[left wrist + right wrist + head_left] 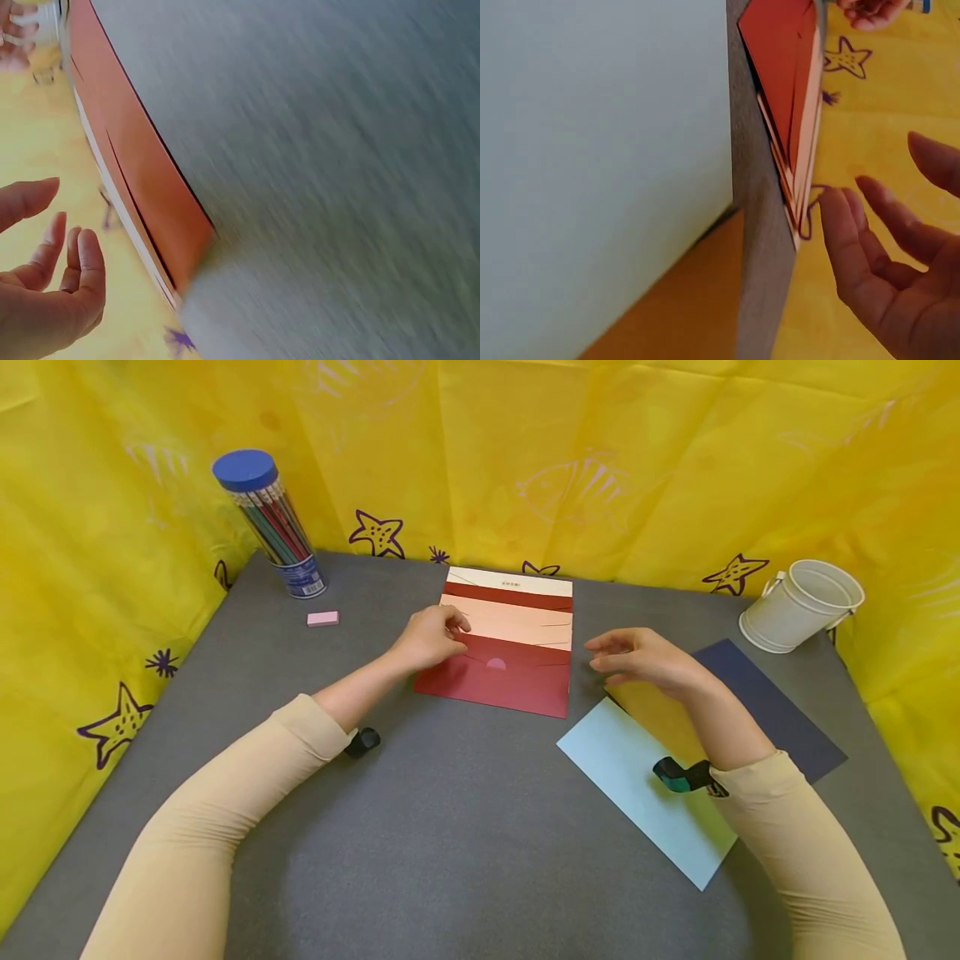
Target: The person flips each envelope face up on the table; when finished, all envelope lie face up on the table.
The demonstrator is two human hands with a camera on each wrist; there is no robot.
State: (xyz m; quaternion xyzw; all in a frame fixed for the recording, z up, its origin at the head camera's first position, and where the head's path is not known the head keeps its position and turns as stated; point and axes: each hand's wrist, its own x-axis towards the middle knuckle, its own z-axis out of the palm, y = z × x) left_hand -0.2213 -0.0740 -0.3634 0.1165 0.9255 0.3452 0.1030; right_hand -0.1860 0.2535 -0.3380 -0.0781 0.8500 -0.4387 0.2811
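Observation:
A stack of overlapping red, peach and white paper pieces [517, 685] lies at the middle back of the table, a small pink half-circle on its front red piece. Over its left edge is my left hand [433, 639], fingers loosely bent. The left wrist view shows that hand [56, 292] holding nothing, thumb apart from the fingers. Just right of the stack hovers my right hand [645, 660], its fingers relaxed and empty. Below it lie a light blue sheet [637, 793], a yellow sheet [660, 714] and a navy sheet [780, 714], overlapping and partly hidden by the forearm.
A clear tube of pencils with a blue lid [246, 470] stands at the back left, with a pink eraser [323, 619] in front of it. At the back right is a tilted-looking white metal bucket [787, 614]. Yellow printed cloth [495, 460] hangs behind the table.

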